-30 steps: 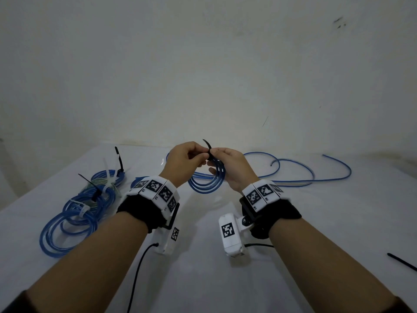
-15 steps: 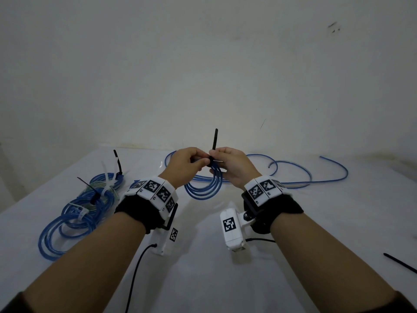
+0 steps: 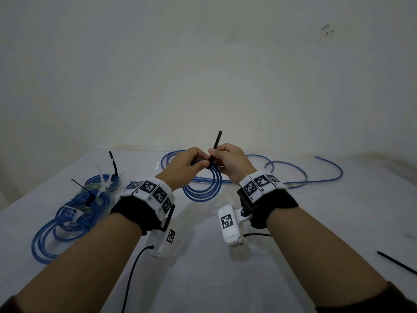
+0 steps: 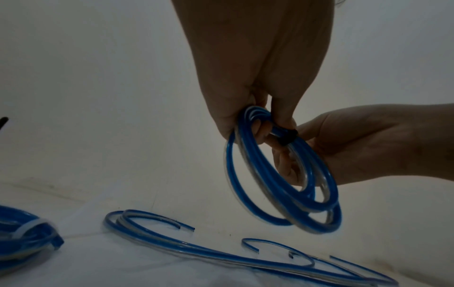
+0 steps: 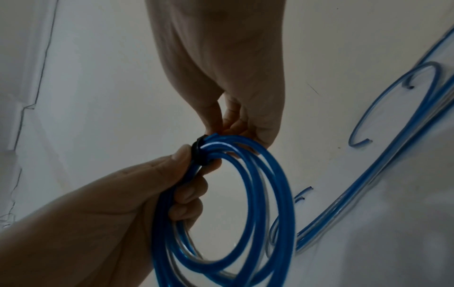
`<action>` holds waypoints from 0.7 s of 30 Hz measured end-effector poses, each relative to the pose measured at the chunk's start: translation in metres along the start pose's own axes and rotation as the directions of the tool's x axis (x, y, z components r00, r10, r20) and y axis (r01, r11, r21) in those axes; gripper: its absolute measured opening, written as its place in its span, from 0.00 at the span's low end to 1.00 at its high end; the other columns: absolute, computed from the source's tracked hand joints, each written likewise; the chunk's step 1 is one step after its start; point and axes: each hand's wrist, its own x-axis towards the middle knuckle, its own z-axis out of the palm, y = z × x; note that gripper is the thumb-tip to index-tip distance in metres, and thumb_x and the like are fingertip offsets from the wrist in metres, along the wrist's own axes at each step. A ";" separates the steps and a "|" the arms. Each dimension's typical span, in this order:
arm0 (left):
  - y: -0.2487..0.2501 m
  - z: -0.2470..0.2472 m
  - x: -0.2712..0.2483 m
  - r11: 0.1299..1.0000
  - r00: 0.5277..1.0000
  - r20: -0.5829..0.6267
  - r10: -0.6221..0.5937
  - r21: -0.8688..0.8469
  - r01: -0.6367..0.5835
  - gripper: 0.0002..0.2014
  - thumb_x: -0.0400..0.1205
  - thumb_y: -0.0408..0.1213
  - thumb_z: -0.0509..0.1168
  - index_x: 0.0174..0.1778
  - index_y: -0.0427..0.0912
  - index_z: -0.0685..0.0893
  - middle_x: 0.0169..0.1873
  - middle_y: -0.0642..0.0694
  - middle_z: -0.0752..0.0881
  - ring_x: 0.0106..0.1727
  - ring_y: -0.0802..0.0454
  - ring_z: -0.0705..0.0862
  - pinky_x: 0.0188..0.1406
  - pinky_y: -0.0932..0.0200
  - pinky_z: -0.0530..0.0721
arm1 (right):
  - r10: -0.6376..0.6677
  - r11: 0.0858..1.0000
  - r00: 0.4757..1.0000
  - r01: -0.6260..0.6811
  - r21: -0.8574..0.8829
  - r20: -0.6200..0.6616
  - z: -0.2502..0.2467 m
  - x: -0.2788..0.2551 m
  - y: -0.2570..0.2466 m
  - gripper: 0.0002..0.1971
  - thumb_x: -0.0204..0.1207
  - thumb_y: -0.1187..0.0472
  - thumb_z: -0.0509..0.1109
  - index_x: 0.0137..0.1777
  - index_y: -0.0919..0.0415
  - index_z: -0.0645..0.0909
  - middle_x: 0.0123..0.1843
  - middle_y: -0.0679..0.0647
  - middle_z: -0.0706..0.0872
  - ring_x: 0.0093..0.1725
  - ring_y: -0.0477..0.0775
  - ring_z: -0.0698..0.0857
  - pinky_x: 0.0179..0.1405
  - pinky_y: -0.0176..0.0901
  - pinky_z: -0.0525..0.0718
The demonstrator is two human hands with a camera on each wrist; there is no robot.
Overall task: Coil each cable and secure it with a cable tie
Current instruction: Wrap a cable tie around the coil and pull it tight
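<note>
A blue cable coil [image 3: 202, 189] hangs above the white table, held between both hands. My left hand [image 3: 188, 164] grips the top of the coil [image 4: 277, 174] where a black cable tie [image 4: 287, 136] wraps the strands. My right hand [image 3: 228, 160] pinches the tie's tail [image 3: 217, 141], which sticks up above the fingers. In the right wrist view the tie's band [image 5: 197, 153] sits tight round the coil [image 5: 258, 213] beside the left thumb.
Several tied blue coils [image 3: 74, 211] lie at the left of the table [image 3: 203, 279], with black and white tie tails sticking up. Loose blue cables [image 3: 293, 175] stretch along the back right. A spare black cable tie [image 3: 396, 263] lies at the right edge.
The tie's tail has come further out above the hands and stands straighter, and the loop has closed on the coil. Both hands have stayed together.
</note>
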 end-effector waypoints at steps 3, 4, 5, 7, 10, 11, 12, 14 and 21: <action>0.002 0.002 0.000 0.999 0.999 0.028 0.015 0.052 -0.017 0.06 0.83 0.31 0.62 0.54 0.37 0.78 0.46 0.46 0.83 0.48 0.53 0.81 0.45 0.72 0.76 | -0.001 0.999 1.000 0.000 -0.045 -0.030 -0.001 0.001 0.000 0.10 0.79 0.65 0.68 0.37 0.60 0.72 0.32 0.56 0.81 0.28 0.49 0.81 0.30 0.38 0.82; 0.002 0.003 -0.001 0.997 0.999 0.040 0.023 0.070 -0.026 0.06 0.83 0.32 0.62 0.54 0.38 0.78 0.47 0.44 0.83 0.49 0.50 0.81 0.45 0.70 0.76 | -0.002 0.998 0.999 0.000 -0.056 -0.036 -0.001 0.001 0.000 0.11 0.79 0.65 0.68 0.37 0.60 0.72 0.31 0.55 0.80 0.26 0.48 0.80 0.30 0.38 0.82; 0.002 0.004 -0.001 0.995 0.998 0.050 0.034 0.089 -0.038 0.05 0.83 0.33 0.62 0.54 0.38 0.78 0.47 0.43 0.83 0.49 0.49 0.80 0.44 0.68 0.75 | -0.001 0.998 0.999 -0.001 -0.064 -0.040 -0.002 0.001 -0.001 0.11 0.79 0.66 0.68 0.36 0.60 0.72 0.30 0.55 0.80 0.25 0.47 0.79 0.29 0.37 0.81; 0.001 0.005 -0.001 0.989 0.996 0.064 0.069 0.129 -0.077 0.04 0.83 0.33 0.62 0.53 0.39 0.77 0.46 0.42 0.83 0.46 0.47 0.80 0.41 0.70 0.74 | -0.002 0.997 0.999 -0.002 -0.082 -0.044 -0.002 0.001 -0.002 0.12 0.79 0.66 0.68 0.35 0.60 0.71 0.30 0.55 0.80 0.24 0.47 0.78 0.26 0.36 0.81; 0.000 0.006 -0.001 0.972 0.989 0.072 0.128 0.191 -0.139 0.04 0.83 0.32 0.62 0.51 0.36 0.77 0.42 0.42 0.82 0.39 0.51 0.77 0.36 0.72 0.71 | 0.011 0.995 0.999 -0.016 -0.096 -0.051 -0.002 0.002 -0.003 0.13 0.79 0.68 0.67 0.34 0.60 0.70 0.30 0.56 0.78 0.25 0.49 0.76 0.26 0.38 0.79; 0.000 0.006 -0.001 0.966 0.987 0.074 0.142 0.206 -0.154 0.04 0.83 0.32 0.62 0.51 0.36 0.77 0.40 0.44 0.81 0.38 0.53 0.76 0.36 0.73 0.71 | 0.019 0.995 0.998 -0.025 -0.094 -0.056 -0.002 0.003 -0.004 0.14 0.78 0.68 0.67 0.34 0.60 0.69 0.30 0.57 0.77 0.25 0.50 0.75 0.26 0.38 0.78; 0.000 0.006 -0.001 0.961 0.986 0.074 0.152 0.221 -0.165 0.04 0.83 0.32 0.61 0.50 0.36 0.76 0.38 0.46 0.80 0.36 0.56 0.75 0.35 0.74 0.71 | 0.028 0.995 0.997 -0.034 -0.094 -0.066 -0.001 0.004 -0.004 0.14 0.78 0.69 0.67 0.33 0.59 0.69 0.30 0.57 0.76 0.25 0.50 0.74 0.26 0.38 0.78; 0.001 0.007 0.000 0.953 0.984 0.066 0.168 0.244 -0.179 0.04 0.83 0.32 0.61 0.50 0.36 0.77 0.38 0.49 0.80 0.35 0.61 0.74 0.34 0.75 0.70 | 0.034 0.994 0.995 -0.043 -0.096 -0.099 0.000 0.005 -0.005 0.14 0.78 0.69 0.67 0.33 0.59 0.69 0.28 0.56 0.75 0.25 0.49 0.73 0.25 0.38 0.77; 0.002 0.008 0.002 0.987 0.992 -0.057 0.114 0.118 -0.106 0.07 0.82 0.33 0.63 0.54 0.35 0.79 0.44 0.46 0.85 0.43 0.56 0.82 0.41 0.77 0.76 | 0.083 0.997 0.994 -0.082 0.012 -0.077 0.001 0.005 -0.008 0.09 0.78 0.66 0.69 0.37 0.64 0.76 0.29 0.57 0.76 0.25 0.48 0.75 0.23 0.35 0.81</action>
